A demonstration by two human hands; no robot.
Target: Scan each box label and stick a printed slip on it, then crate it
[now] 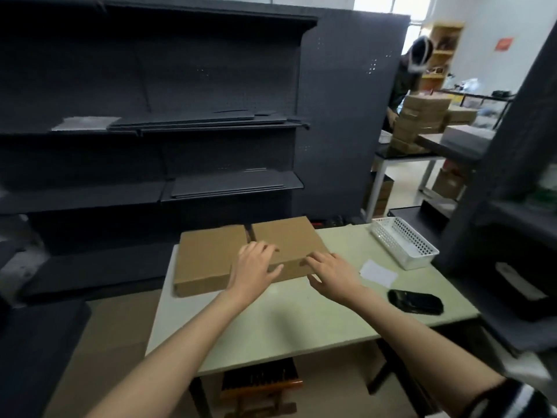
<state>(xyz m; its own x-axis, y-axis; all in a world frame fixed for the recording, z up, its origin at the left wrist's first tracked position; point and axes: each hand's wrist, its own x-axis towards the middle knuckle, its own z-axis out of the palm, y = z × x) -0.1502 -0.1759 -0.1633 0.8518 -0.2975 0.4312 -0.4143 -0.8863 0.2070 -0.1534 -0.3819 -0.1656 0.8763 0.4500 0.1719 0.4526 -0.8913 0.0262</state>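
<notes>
A flat brown cardboard box [208, 257] lies on the pale green table [289, 321], at its far left corner. My left hand [254, 268] rests on the box's near edge with its fingers spread over the top. My right hand [330, 274] hovers at the box's near right corner, fingers spread and relaxed, holding nothing. A white paper slip [379, 273] lies on the table to the right of my right hand. A black handheld scanner [415, 301] lies nearer the front, close to the table's right edge.
A white perforated plastic basket [404, 242] stands at the table's far right. Dark shelving [150, 122] rises behind the table and another dark unit [518, 191] at the right. A person [407, 76] works by stacked boxes [422, 122] in the background. A wooden stool [260, 384] sits under the table.
</notes>
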